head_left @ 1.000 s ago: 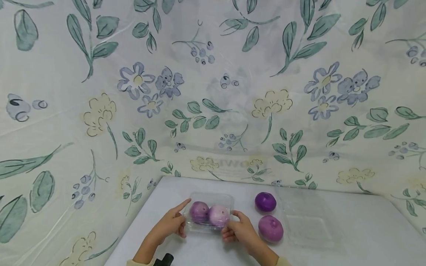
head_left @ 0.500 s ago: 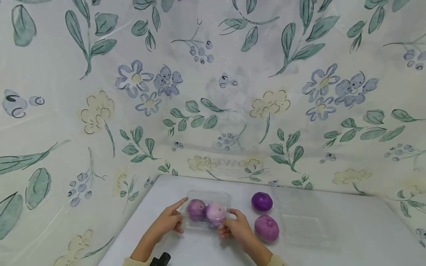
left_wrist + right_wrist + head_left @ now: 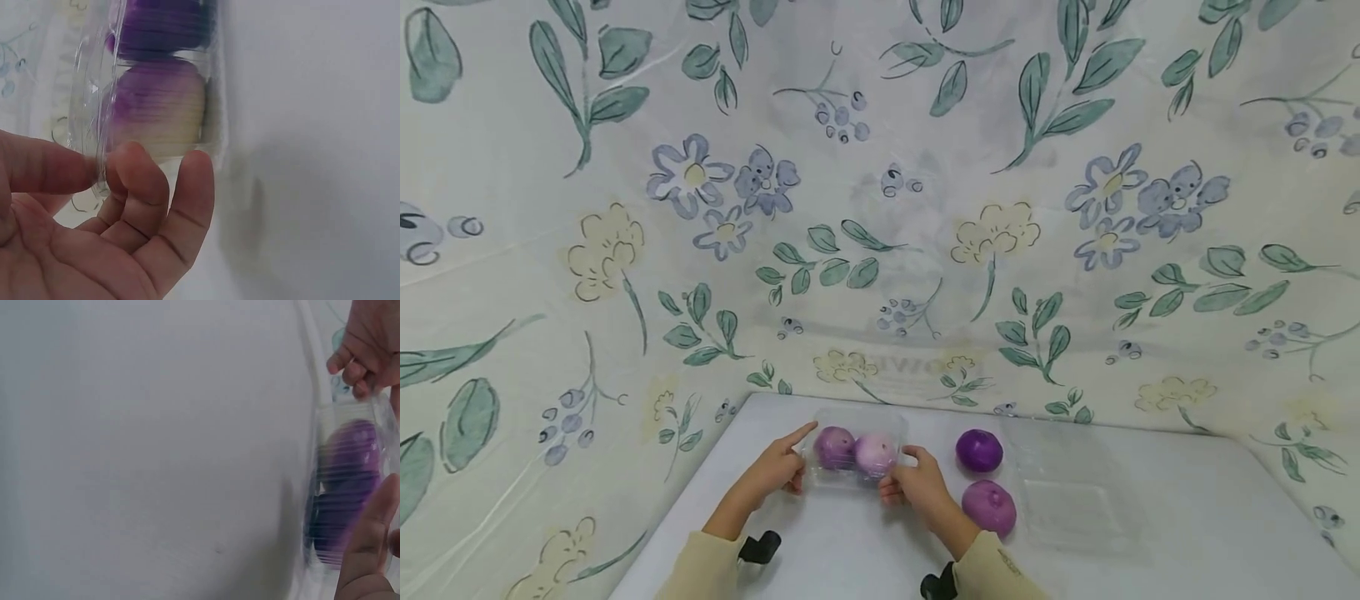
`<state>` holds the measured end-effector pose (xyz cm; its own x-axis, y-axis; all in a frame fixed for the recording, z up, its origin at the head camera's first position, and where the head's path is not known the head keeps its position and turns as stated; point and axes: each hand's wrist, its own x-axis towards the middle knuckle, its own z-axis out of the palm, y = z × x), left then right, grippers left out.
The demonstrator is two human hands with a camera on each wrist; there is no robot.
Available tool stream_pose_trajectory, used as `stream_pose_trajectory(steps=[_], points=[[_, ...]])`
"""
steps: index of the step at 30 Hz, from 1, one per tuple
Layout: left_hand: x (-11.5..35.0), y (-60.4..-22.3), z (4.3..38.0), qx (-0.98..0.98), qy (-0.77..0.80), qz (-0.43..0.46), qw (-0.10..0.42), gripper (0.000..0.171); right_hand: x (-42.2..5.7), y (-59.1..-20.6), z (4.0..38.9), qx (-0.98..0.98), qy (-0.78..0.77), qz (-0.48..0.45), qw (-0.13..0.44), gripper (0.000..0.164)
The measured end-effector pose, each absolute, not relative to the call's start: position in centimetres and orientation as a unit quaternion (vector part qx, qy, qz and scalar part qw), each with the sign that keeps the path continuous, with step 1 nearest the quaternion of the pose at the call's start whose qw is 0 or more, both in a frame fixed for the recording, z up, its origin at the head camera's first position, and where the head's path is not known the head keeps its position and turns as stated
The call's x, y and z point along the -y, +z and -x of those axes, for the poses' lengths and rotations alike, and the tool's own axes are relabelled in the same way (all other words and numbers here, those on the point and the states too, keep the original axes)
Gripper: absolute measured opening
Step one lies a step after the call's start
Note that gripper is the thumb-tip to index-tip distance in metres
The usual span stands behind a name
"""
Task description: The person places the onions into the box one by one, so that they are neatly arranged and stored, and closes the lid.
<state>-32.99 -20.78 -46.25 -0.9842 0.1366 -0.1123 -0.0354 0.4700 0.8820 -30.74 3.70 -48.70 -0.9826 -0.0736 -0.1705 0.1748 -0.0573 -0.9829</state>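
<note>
Holding the clear container (image 3: pixel 867 419) over the surface (image 3: pixel 842 554), left of the loose rounds (image 3: pixel 979 451), its ends in my left hand (image 3: pixel 778 467) and right hand (image 3: pixel 919 485), I judge this a positioning step, the next move calling for an even, level grip.

Left forearm (image 3: pixel 735 510): extends from the near left of the clear container (image 3: pixel 859 415), inclined inward. Left hand (image 3: pixel 775 464): positioned at the container's left end; upper digit straight, directed toward its far left corner; lower fingers bent; digits pinch the container's edge from both sides. Right forearm (image 3: pixel 953 529): extends from the near right of the container. Right hand (image 3: pixel 919 483): grips the container's right end, lower fingers curled at its near right corner. Sleeves (image 3: pixel 703 565) cover both arms short of the wrists.
</note>
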Motion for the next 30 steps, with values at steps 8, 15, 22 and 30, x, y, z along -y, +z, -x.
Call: stream_pose_trajectory(steps=[8,15,22,30], points=[[20.9,-46.4,33.5,-0.858,0.502,-0.031,0.101,0.071,-3.6,-48.8,31.4,-0.691,-0.718,-0.042,0.079,0.06],[23.1,-46.3,32.8,-0.838,0.522,-0.045,0.152,0.07,-3.4,-49.3,30.3,-0.698,-0.71,-0.043,0.083,0.059],[24.7,-45.2,32.4,-0.906,0.42,-0.037,0.05,0.056,-4.8,-48.2,27.9,-0.79,-0.605,0.07,0.073,0.063],[22.9,-43.6,32.3,-0.952,0.265,-0.131,-0.079,0.06,-8.6,-45.0,26.7,-0.89,-0.417,0.176,-0.052,0.075]])
